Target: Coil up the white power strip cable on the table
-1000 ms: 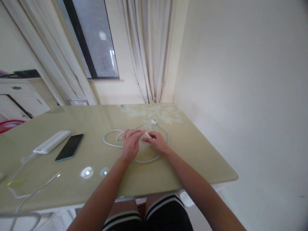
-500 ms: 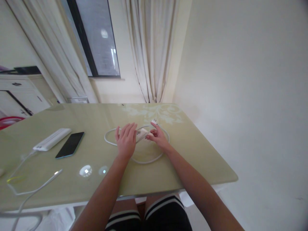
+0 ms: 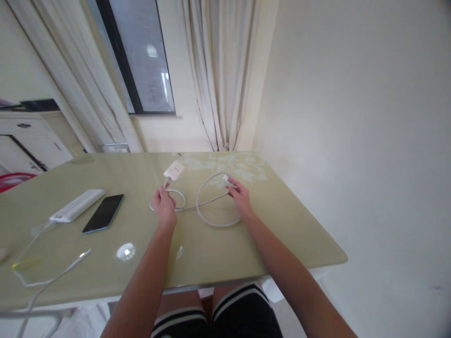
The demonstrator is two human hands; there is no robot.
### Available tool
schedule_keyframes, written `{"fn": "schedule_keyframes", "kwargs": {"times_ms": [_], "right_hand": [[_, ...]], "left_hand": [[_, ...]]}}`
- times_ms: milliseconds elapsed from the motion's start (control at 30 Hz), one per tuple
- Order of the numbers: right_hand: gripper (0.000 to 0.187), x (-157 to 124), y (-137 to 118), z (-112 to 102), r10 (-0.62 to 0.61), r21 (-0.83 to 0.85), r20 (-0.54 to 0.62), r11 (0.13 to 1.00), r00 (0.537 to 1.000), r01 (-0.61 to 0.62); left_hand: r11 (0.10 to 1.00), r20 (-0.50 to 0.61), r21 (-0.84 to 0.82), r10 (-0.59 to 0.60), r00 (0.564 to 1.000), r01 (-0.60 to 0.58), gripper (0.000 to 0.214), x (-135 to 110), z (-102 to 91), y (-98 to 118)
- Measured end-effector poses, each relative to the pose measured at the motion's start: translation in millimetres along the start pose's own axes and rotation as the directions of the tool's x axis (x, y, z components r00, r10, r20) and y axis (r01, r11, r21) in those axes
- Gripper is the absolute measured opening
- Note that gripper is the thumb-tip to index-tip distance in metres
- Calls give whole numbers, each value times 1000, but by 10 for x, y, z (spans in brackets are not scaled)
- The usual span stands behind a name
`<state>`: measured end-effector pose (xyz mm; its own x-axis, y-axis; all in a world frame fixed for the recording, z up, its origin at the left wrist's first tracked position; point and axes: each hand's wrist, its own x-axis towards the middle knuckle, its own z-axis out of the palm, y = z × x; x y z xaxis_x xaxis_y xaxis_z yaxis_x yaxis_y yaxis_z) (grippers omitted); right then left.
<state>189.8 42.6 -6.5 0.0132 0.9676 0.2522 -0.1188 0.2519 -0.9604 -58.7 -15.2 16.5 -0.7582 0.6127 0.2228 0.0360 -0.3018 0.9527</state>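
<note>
A white cable lies looped on the glossy green table. My left hand is closed on the cable just below a small white charger block, which lies on the table beyond my fingers. My right hand pinches the cable's other end near its plug. Between the two hands the cable curves in a loop on the table.
A white power bank and a dark phone lie to the left. Another thin white cable trails along the table's left front. A wall stands close on the right; curtains and a window are behind the table.
My hands have drawn apart. The left hand moved left with the charger end, the charger block now lies farther back, and the coiled cable has spread out.
</note>
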Motion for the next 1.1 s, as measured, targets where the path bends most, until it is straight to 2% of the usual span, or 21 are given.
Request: {"fn": "schedule_keyframes", "kwargs": {"times_ms": [67, 133, 233, 333, 400, 500, 600, 700, 833, 900, 933, 1000, 1100], "right_hand": [[49, 51, 8, -52, 48, 81, -76, 996, 996, -41], [56, 105, -1, -125, 64, 157, -162, 987, 985, -38], [67, 189, -19, -268, 68, 229, -308, 973, 949, 4], [63, 262, -22, -420, 106, 278, -432, 960, 896, 20], [57, 301, -16, -504, 184, 358, -488, 934, 853, 3], [48, 350, -16, -605, 301, 475, -515, 880, 802, -25], [41, 392, -53, -714, 318, 500, -521, 866, 792, -19], [39, 422, -122, -862, 298, 527, -564, 848, 770, 58], [36, 432, -185, -1034, 264, 592, -604, 780, 752, 202], [34, 431, -186, -1073, 271, 617, -595, 758, 757, 214], [32, 430, -180, -1081, 274, 624, -590, 752, 759, 213], [30, 431, -166, -1085, 263, 624, -577, 753, 773, 210], [26, 436, -156, -1084, 222, 613, -545, 764, 809, 202]], "left_hand": [[984, -60, -148, -112, 992, 102, 16, 113, -22, -67], [971, -87, -190, -166, 982, 147, 11, 188, -38, -133], [973, -95, -171, -170, 981, 152, 12, 243, -46, -226], [976, -96, -167, -157, 983, 139, 18, 269, -37, -315], [983, -101, -127, -148, 984, 134, 29, 288, -27, -363], [991, -91, -62, -123, 988, 117, 32, 321, -25, -375], [998, -27, -61, 21, 999, -23, 43, 330, -64, -291], [970, -20, 97, 226, 974, -223, 45, 297, -153, -153], [851, -165, 420, 413, 896, -315, 30, 240, -269, 2], [838, -248, 445, 454, 856, -315, 28, 238, -295, 41], [867, -294, 405, 424, 856, -291, 28, 249, -299, 46], [948, -364, 251, 280, 888, -196, 26, 295, -298, 23], [995, -372, 95, 68, 926, -35, 16, 402, -290, -93]]}}
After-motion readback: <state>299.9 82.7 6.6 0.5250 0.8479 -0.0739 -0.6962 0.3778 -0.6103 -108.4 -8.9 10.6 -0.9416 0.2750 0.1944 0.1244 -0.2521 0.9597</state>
